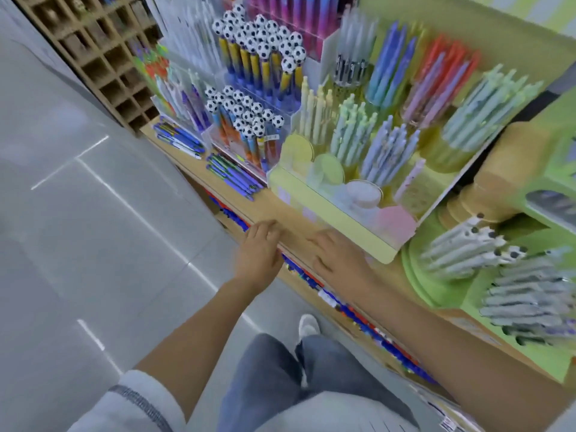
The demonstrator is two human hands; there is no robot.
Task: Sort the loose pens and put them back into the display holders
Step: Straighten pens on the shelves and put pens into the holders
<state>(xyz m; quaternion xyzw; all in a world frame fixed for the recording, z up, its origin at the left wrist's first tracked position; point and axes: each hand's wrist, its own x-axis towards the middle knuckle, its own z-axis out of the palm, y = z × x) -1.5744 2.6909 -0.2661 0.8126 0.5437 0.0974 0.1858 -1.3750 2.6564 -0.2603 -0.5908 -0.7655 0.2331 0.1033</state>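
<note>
Your left hand (258, 247) and right hand (336, 254) lie empty, fingers loose; a fast reach could knock the loose pens (232, 176) down.

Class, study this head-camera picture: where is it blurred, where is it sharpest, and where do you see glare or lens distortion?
Head view: motion blur smears the left hand, the right hand and the grey pens at far right; the football-topped pens are sharpest; bright reflected streaks cross the floor tiles; the wide lens stretches the corners, and the shelf runs diagonally.
</note>
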